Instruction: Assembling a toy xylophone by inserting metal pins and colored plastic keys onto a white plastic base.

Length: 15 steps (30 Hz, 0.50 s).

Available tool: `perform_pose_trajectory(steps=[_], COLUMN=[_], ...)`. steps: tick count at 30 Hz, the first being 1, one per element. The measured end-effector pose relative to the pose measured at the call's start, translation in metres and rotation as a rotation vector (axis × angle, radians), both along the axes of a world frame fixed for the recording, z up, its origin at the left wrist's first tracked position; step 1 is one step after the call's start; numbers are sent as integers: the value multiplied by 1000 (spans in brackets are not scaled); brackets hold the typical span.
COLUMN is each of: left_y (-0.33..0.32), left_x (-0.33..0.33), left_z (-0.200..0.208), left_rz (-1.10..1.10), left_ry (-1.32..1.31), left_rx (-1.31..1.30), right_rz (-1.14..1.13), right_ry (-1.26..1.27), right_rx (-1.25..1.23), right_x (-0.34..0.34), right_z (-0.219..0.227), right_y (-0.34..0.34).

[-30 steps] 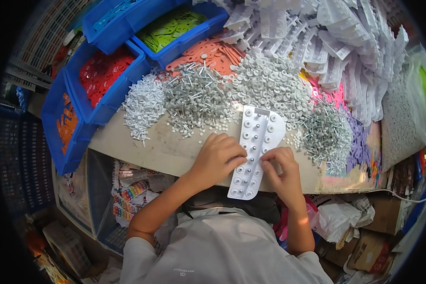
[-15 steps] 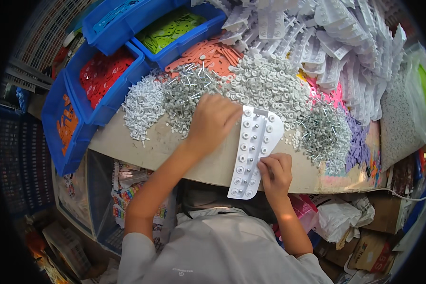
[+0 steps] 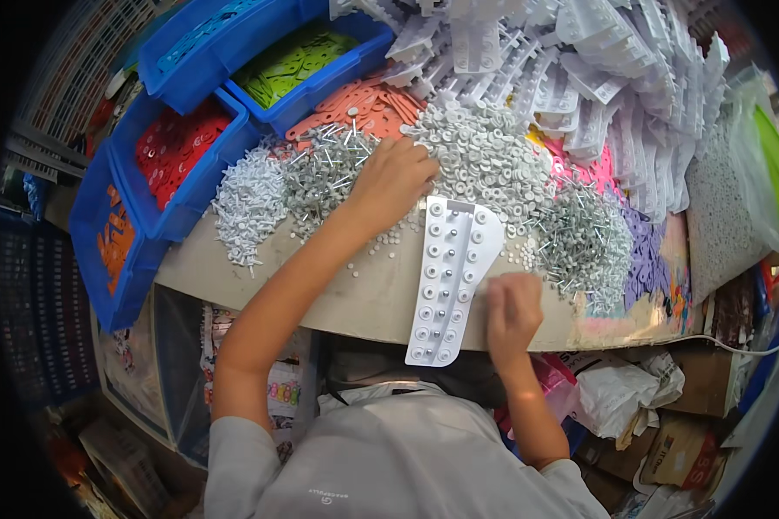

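A white plastic moulded strip [image 3: 437, 303] lies on the table in front of me, its lower end reaching past the near edge. Round white washers sit along both its sides, and small metal pin heads run down its middle. Just beyond its top left corner, my left hand [image 3: 395, 177] bends its fingers into the near left edge of a heap of pale grey washers [image 3: 480, 156]; what the fingertips hold is hidden. My right hand [image 3: 512, 313], slightly blurred, is curled and apart from the strip's right side; its contents do not show.
Left of the washers lie metal pins [image 3: 325, 173] and small white pieces [image 3: 249, 203]. Blue bins [image 3: 138, 225] hold red, orange, green and blue pieces. Moulded white strips [image 3: 580, 78] pile up at the back right. More pins [image 3: 580, 242] and purple pieces [image 3: 645, 251] lie right.
My left hand has moved up to the washer heap. My right hand has come off the strip's edge and now sits beside it. The view has shifted slightly.
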<state>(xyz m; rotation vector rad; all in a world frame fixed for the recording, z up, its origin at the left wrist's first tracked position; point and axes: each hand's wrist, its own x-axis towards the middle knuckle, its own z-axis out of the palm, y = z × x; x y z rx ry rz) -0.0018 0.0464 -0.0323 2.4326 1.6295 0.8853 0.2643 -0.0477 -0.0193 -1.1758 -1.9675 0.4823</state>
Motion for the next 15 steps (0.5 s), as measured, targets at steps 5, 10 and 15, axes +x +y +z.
perform_pose_trajectory(steps=[5,10,15], left_y=[-7,-8,-10], left_x=[0,4,4], left_z=[-1,-3,-6], left_rz=[70,79,48], left_ry=[76,64,50], left_rx=[-42,77,78], right_rz=[-132,-59,-92], right_ry=[-169,-293,-263], right_rx=[41,-24,-42], right_x=[7,10,11], right_z=[8,-6,0], right_y=[47,56,52])
